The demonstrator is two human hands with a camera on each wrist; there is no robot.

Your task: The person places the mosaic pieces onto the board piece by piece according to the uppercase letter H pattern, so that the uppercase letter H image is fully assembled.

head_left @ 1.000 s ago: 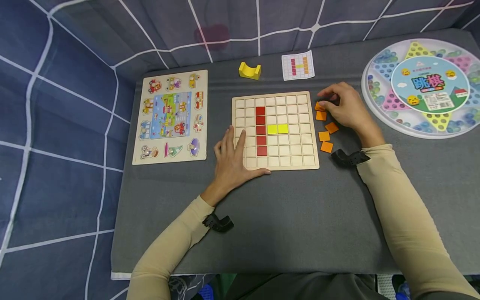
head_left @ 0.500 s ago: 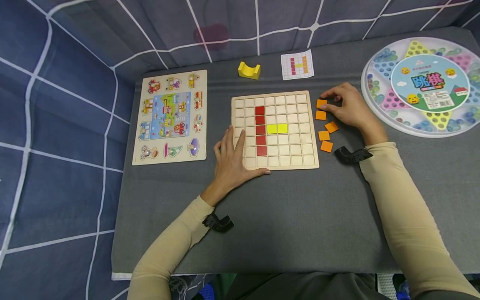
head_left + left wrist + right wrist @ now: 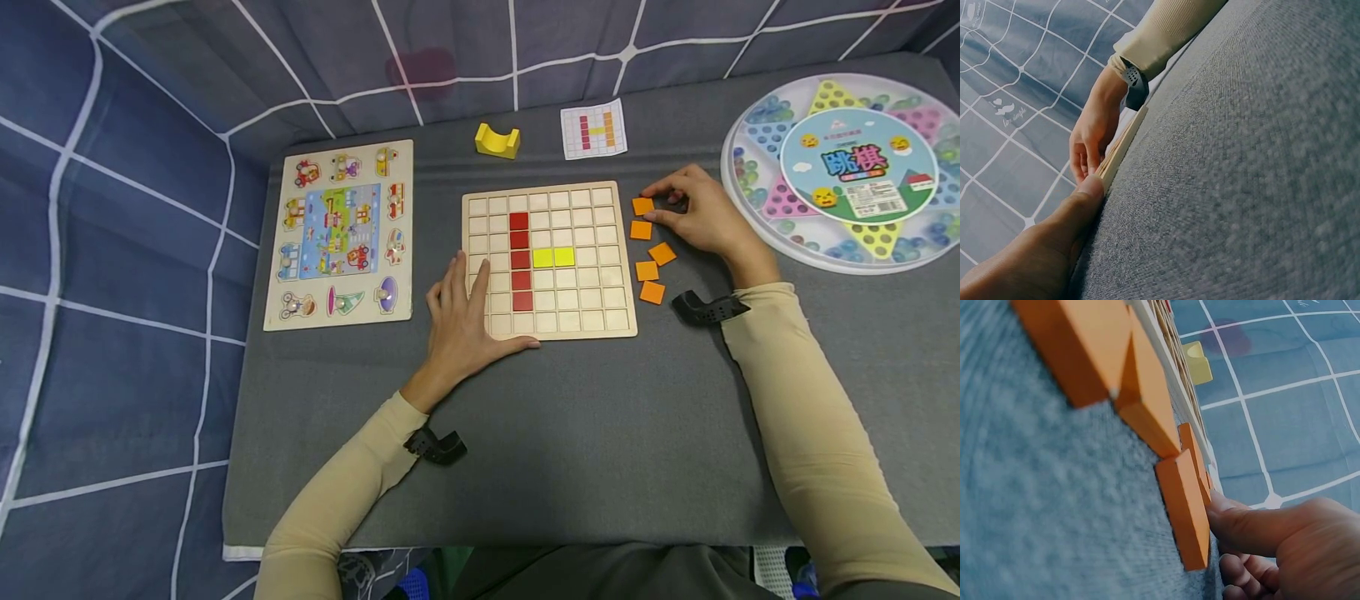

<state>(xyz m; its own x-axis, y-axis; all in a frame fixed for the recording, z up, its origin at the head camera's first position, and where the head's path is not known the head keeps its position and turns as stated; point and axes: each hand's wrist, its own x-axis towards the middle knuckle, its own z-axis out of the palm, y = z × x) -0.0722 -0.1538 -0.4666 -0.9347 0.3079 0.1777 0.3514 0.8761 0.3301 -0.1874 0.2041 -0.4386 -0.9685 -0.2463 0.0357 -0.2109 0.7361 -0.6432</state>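
A wooden grid board (image 3: 592, 321) lies flat, with a column of several red tiles (image 3: 520, 259) and two yellow tiles (image 3: 554, 257) in its cells. My left hand (image 3: 463, 312) rests over its near-left corner, fingers straight along the left side and thumb along the front edge; the thumb also touches the board in the left wrist view. Several orange square tiles (image 3: 647, 271) lie just right of the board. My right hand (image 3: 697, 208) pinches the farthest orange tile (image 3: 642, 207) between thumb and index finger, at table level. Its other fingers curl under, partly hidden.
A picture card (image 3: 594, 131) and a yellow curved block (image 3: 497, 142) lie behind the board. To the left is a wooden peg puzzle (image 3: 405, 292). A round Chinese checkers set (image 3: 757, 237) sits at right, close to my right hand. Grid-patterned cloth (image 3: 465, 42) hangs behind.
My right hand has shifted slightly right and towards me, uncovering more of the farthest orange tile. The left hand and board stay still.
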